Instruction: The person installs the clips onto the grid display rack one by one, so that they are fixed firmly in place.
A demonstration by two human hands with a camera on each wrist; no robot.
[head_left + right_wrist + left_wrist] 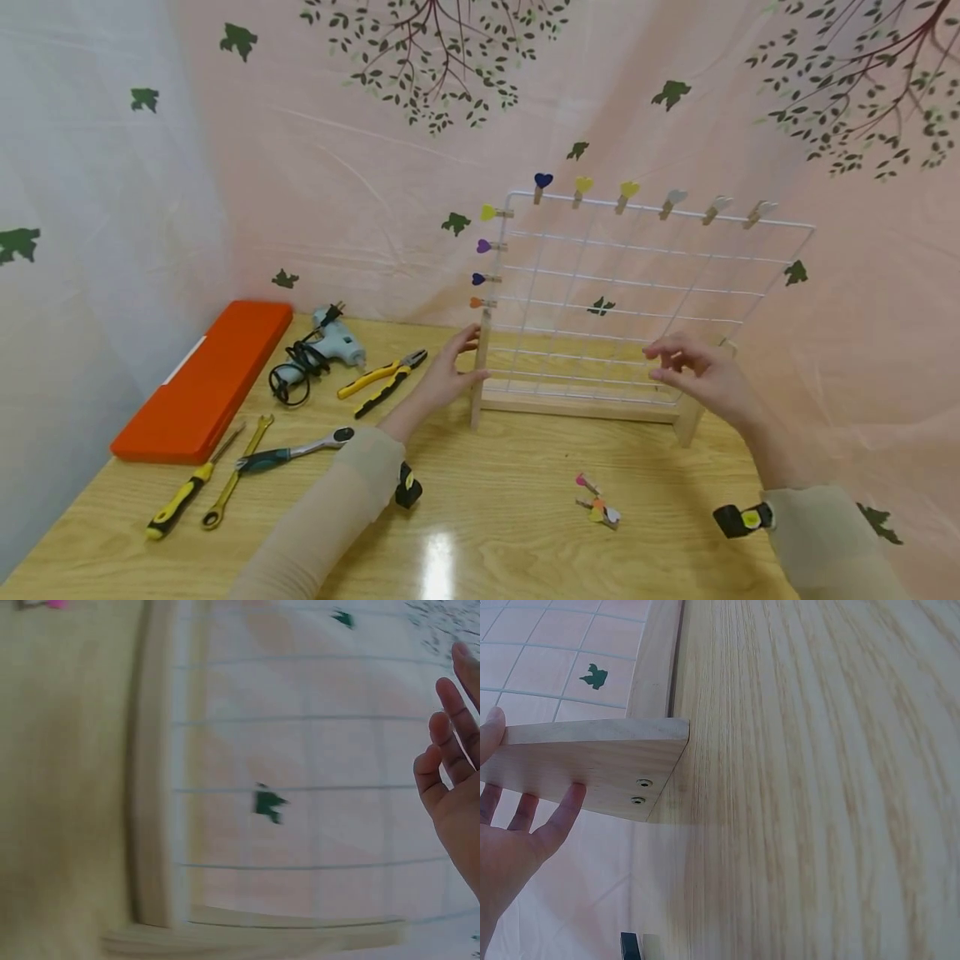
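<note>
A white wire grid (637, 282) stands upright in a wooden stand (577, 406). Small heart-topped clothespins, among them a dark blue one (543, 182) and a purple one (485, 247), are clipped along its top and left edges. My left hand (450, 371) holds the stand's left side post (592, 761), thumb at the front edge and fingers against the outer face. In front of the grid's lower right part hovers my right hand (697, 375), fingers loosely bent, nothing held. The right wrist view shows these fingers (450, 742) apart from the wires.
Several loose clothespins (600, 510) lie on the table (487, 533) before the stand. To the left are pliers (386, 382), a glue gun (333, 342), a ratchet (292, 451), a wrench (238, 471), a screwdriver (183, 500) and an orange case (206, 383). A printed cloth (360, 225) hangs behind.
</note>
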